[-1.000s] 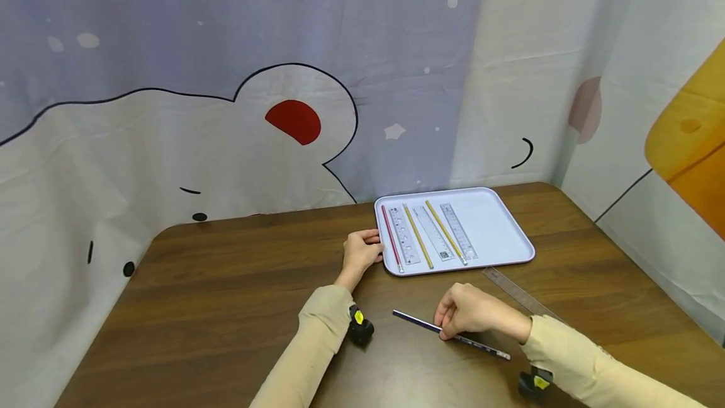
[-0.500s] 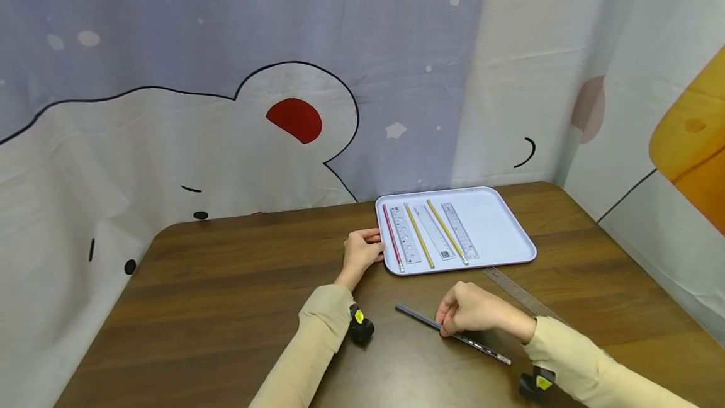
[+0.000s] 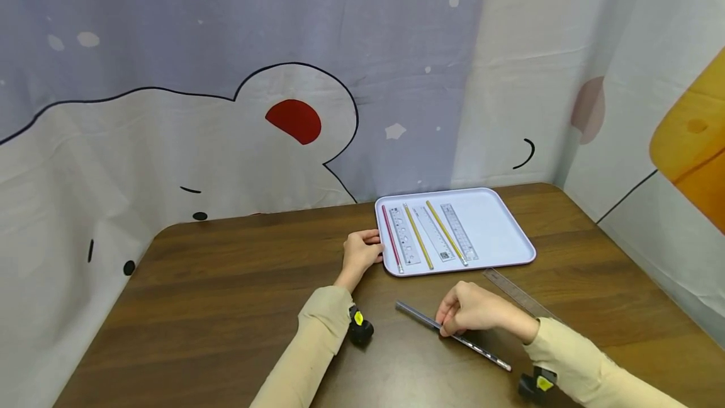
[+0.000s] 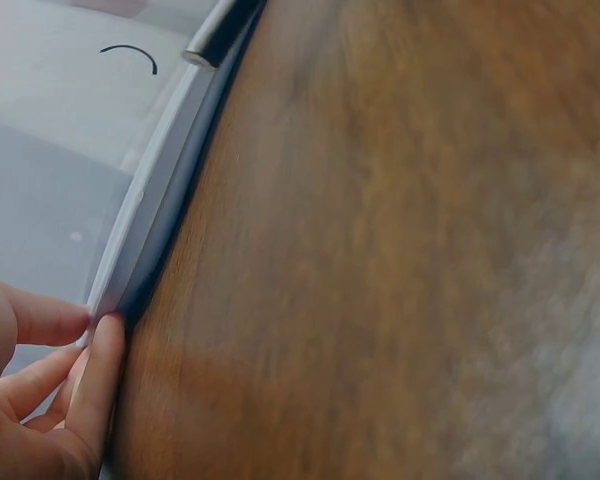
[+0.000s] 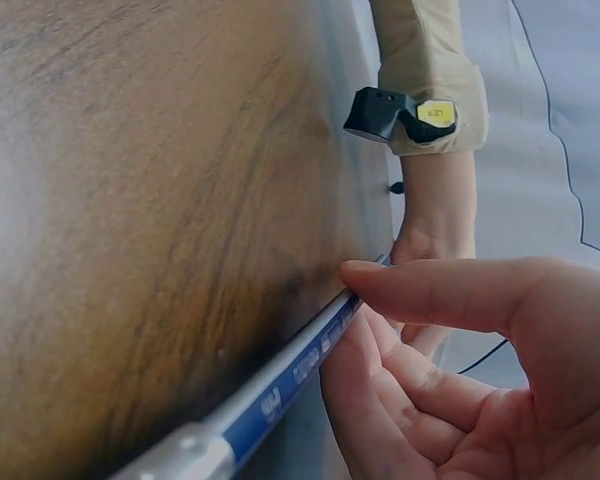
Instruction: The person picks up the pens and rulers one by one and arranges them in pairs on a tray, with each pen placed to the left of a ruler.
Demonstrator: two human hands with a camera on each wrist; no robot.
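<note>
In the head view my right hand (image 3: 472, 310) pinches a dark blue pencil (image 3: 481, 351) near its middle, between thumb and fingers, low over the table in front of the tray. Up close in the right wrist view, the pencil (image 5: 280, 385) shows pale lettering on a blue side and a silvery end nearest the camera. My left hand (image 3: 360, 250) holds the left rim of a white tray (image 3: 506, 238). From the left wrist, thumb and fingers grip that tray rim (image 4: 140, 215). Lying in the tray are a red pencil (image 3: 392, 238), yellow pencils (image 3: 418, 236) and clear rulers (image 3: 435, 235).
Another clear ruler (image 3: 521, 293) lies on the brown wooden table (image 3: 243, 269), partly hidden behind the right wrist and close to the tray's front edge. A patterned curtain (image 3: 226, 143) hangs behind the table and along its right side.
In my right hand the pencil has turned slightly: its left end has risen in the view, its right end has dropped, and a greyer face shows. The left hand and tray stay put.
</note>
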